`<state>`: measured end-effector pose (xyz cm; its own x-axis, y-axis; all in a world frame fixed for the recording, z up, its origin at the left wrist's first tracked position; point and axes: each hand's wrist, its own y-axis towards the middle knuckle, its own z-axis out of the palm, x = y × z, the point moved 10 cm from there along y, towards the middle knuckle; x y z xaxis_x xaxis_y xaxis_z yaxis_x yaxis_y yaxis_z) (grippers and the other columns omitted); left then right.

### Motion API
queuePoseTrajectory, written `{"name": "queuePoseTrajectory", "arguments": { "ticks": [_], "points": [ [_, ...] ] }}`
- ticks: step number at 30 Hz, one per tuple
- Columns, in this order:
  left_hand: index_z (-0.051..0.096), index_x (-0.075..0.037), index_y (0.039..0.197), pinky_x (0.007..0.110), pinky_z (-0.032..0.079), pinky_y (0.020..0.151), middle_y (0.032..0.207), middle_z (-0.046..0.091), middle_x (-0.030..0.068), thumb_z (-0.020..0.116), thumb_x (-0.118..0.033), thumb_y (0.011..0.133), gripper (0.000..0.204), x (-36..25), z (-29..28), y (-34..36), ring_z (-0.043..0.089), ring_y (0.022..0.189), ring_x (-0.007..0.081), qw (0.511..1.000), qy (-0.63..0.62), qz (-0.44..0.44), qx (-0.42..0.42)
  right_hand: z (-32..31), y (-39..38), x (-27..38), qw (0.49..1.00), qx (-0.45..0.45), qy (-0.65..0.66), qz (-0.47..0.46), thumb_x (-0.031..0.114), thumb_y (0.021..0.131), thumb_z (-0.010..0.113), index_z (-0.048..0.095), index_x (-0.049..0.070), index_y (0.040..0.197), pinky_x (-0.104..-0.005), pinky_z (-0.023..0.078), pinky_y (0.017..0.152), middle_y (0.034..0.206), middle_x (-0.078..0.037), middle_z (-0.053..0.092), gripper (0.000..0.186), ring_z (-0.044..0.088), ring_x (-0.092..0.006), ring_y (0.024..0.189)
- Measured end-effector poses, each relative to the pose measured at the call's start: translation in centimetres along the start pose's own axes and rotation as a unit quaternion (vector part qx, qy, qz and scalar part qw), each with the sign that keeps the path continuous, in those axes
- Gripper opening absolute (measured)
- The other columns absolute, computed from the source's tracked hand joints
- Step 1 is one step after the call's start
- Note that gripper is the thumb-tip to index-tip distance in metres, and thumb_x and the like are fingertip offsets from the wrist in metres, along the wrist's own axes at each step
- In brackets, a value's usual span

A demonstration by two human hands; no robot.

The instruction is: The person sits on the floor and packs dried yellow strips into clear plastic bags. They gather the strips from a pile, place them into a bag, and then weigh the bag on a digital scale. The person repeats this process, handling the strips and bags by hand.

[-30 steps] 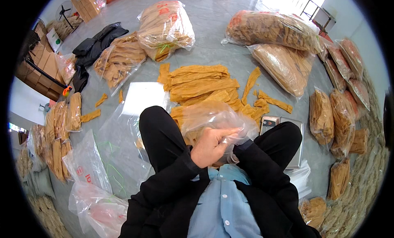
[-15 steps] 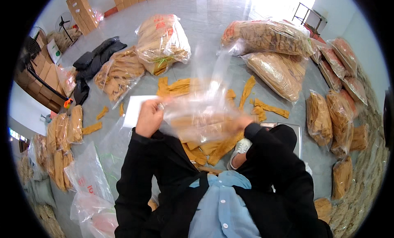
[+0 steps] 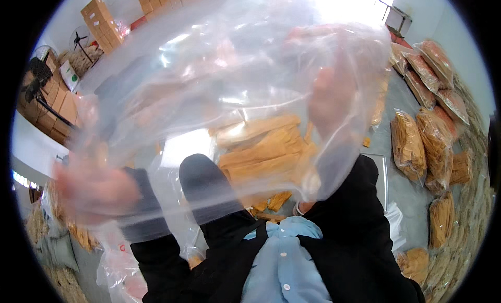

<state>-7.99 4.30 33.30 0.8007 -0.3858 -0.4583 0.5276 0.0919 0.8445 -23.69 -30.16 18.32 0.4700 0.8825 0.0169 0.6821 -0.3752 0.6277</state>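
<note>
A large clear plastic bag [image 3: 209,78] is spread wide in front of me, filling much of the head view. My left hand [image 3: 96,191], smeared by motion, grips its lower left part. My right hand [image 3: 334,102] is higher and farther out on the right, closed on the bag and seen through its film. I cannot tell whether that hand is inside the bag or behind it. Below, showing through the plastic, lies a pile of flat golden-brown strips [image 3: 263,157] between my legs. A white flat sheet or panel [image 3: 188,146] is at the pile's left.
Clear bags of brown strips [image 3: 407,146] stand along the right, with several filled bags [image 3: 428,65] stacked beyond them. Cardboard boxes [image 3: 102,24] and a black fan [image 3: 78,39] are at the far left. Crumpled clear plastic [image 3: 117,256] lies by my left side.
The bag has been opened out from a blurred, narrower shape into a wide sheet. My left hand has moved left and nearer; my right hand has gone up and farther out.
</note>
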Motion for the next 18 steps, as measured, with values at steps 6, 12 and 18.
{"name": "queuePoseTrajectory", "arguments": {
  "ticks": [6,12,18],
  "points": [
    [0.068,0.002,0.083,0.026,0.04,0.053,0.061,0.059,0.0032,0.061,-0.013,0.081,0.016,17.4,4.1,-15.5,0.05,0.058,0.0068,0.813,0.09,-0.231,0.526,15.5,-17.4,5.2,0.887,0.437,0.147,-0.003,0.027,0.078,0.058,0.023,0.001,0.138,-0.044,0.027,0.103,0.133,-0.021,0.041,0.074,0.038,-0.0366,0.123],
    [0.066,0.006,0.089,0.021,0.043,0.065,0.079,0.066,0.0031,0.059,-0.009,0.084,0.018,14.0,6.8,-14.9,0.055,0.071,0.0064,0.828,0.085,-0.368,0.414,12.2,-14.6,5.5,0.941,0.3,0.093,0.127,0.028,0.076,0.061,0.052,-0.002,0.115,-0.0434,0.045,0.081,0.104,-0.022,0.059,0.05,0.057,-0.0368,0.092],
    [0.064,0.003,0.101,0.025,0.047,0.074,0.089,0.068,0.0104,0.053,-0.008,0.086,0.022,7.9,12.4,-18.7,0.06,0.081,0.0108,0.802,-0.075,-0.387,0.45,9.1,-11.3,13.2,0.811,0.404,0.423,-0.006,0.015,0.078,0.058,0.038,0.0,0.131,-0.0441,0.042,0.089,0.115,-0.023,0.053,0.059,0.052,-0.0372,0.106]
  ]
}}
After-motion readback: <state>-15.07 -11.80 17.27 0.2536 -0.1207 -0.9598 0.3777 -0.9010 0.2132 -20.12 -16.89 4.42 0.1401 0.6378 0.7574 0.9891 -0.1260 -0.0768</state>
